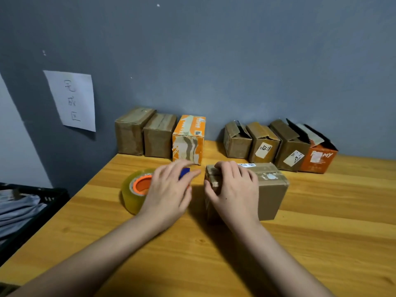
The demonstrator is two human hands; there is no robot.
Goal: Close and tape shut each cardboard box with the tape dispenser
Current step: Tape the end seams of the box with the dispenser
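My right hand (233, 189) presses the box (246, 189) end, fingers curled over it. My left hand (169, 189), fingers flat, covers the tape dispenser (137, 189) just left.

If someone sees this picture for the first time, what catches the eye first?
Two bare hands at the centre: the right hand grips a taped cardboard box, and the left hand covers the tape dispenser. Behind, open boxes line the wall.

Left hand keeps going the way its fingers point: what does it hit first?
The left hand lies over the tape dispenser, fingers aimed up and right, away from the person. Straight on, it likely meets the closed orange-and-white box by the wall, possibly just clearing the taped box under the right hand; depth is unclear.
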